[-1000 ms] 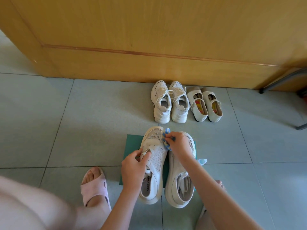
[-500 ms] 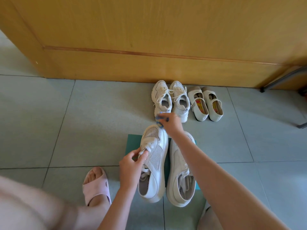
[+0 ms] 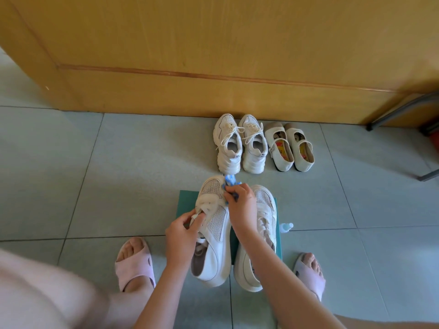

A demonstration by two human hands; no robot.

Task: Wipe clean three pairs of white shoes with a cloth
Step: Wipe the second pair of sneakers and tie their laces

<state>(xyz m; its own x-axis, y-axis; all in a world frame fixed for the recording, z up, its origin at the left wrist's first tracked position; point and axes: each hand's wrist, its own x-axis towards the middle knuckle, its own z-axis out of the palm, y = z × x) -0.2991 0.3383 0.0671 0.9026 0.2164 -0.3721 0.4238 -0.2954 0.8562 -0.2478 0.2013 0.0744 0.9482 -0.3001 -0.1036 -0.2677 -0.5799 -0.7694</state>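
Head view, six o'clock: my left hand (image 3: 183,233) pinches the mesh shoe (image 3: 215,233) by its laces on the green mat (image 3: 186,200). My right hand (image 3: 242,205) clamps the blue cloth (image 3: 230,180) at its toe, the twelve o'clock end. I judge the shoe light and soft-sided, best gripped by the stiffer sole.

Cloth (image 3: 230,180) mostly hidden within the gripping right hand (image 3: 241,203); a blue tuft shows. Left hand (image 3: 183,236) pinches and hides part of the left shoe (image 3: 215,224) lacing. Right forearm covers much of the right shoe (image 3: 266,203). Bottle (image 3: 287,226) partly hidden at the mat (image 3: 186,203) edge. Knee (image 3: 35,293) blurred, cropped. Heel-tab lettering (image 3: 237,156) unreadable.
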